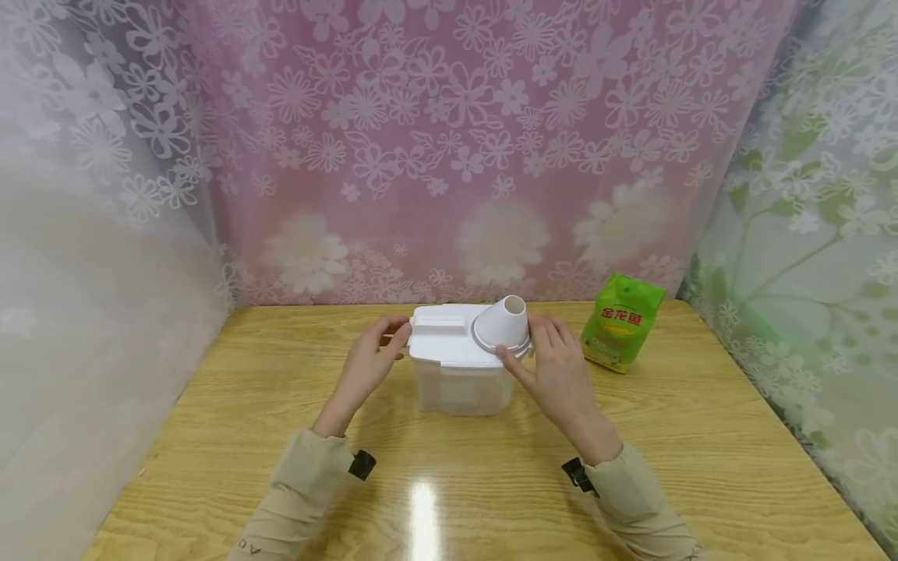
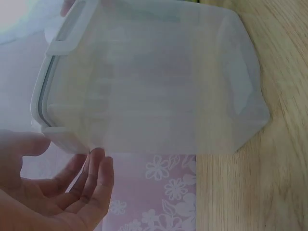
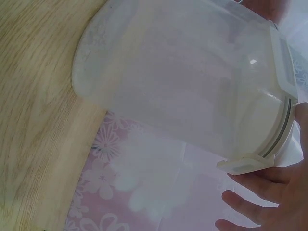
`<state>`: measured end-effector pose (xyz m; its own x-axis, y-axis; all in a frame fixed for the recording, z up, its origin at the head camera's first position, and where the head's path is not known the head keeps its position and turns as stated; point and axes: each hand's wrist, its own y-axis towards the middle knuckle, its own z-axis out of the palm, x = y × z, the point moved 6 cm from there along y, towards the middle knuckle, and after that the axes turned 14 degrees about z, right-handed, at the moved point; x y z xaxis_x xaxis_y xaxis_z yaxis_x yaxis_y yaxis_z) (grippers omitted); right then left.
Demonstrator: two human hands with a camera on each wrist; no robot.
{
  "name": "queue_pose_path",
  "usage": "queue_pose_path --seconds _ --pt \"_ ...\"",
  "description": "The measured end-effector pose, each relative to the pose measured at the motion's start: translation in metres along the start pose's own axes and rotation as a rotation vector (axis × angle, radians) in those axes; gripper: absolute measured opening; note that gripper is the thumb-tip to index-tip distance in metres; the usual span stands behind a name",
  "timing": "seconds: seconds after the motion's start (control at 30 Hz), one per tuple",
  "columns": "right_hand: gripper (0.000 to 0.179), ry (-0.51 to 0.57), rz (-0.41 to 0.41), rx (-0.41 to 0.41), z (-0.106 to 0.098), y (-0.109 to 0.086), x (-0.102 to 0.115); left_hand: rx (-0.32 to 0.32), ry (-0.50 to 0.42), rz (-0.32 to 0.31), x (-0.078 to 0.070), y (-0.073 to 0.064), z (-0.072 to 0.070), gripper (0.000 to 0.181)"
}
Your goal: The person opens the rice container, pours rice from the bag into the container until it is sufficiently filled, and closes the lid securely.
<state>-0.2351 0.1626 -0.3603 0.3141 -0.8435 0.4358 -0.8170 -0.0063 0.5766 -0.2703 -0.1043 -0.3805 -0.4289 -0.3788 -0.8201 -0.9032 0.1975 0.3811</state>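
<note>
A clear plastic storage container [image 1: 466,389] with a white lid [image 1: 449,344] stands upright on the table. The lid has a raised handle and a white cone-shaped spout [image 1: 507,321] at its right end. My left hand [image 1: 372,354] is at the left end, thumb on the lid edge and curled fingertips at the side latch [image 2: 66,138]. At the right end, my right hand [image 1: 557,374] has its thumb at the spout's base and its fingers around the far side. In the right wrist view, a finger touches the underside of the right latch [image 3: 245,165].
A green bag [image 1: 623,323] with red and yellow print stands at the back right of the wooden table [image 1: 281,389], beside my right hand. A pink flowered curtain [image 1: 449,156] hangs behind, with pale flowered sheets [image 1: 807,234] at both sides.
</note>
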Motion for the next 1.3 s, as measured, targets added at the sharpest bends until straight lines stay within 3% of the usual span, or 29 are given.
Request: queue_pose_path --seconds 0.2,0.5,0.63,0.77,1.07,1.3 --pt "0.063 0.006 0.005 0.005 0.001 -0.001 0.001 0.006 -0.182 -0.093 0.007 0.001 0.005 0.047" --pt "0.063 0.023 0.013 0.011 0.002 -0.003 0.003 0.066 -0.472 -0.283 0.019 0.001 0.006 0.054" --pt "0.064 0.019 0.006 0.007 0.003 -0.003 0.004 0.061 -0.627 -0.383 0.027 -0.002 0.007 0.053" --pt "0.067 0.012 -0.014 -0.008 0.002 -0.004 0.006 0.054 -0.747 -0.442 0.032 -0.004 0.01 0.054" --pt "0.071 0.023 -0.028 -0.032 0.0 -0.003 0.008 0.04 -0.79 -0.478 0.038 -0.001 0.013 0.046" --pt "0.064 0.041 -0.017 -0.021 0.001 -0.004 0.007 0.022 -0.81 -0.485 0.042 -0.001 0.015 0.038"
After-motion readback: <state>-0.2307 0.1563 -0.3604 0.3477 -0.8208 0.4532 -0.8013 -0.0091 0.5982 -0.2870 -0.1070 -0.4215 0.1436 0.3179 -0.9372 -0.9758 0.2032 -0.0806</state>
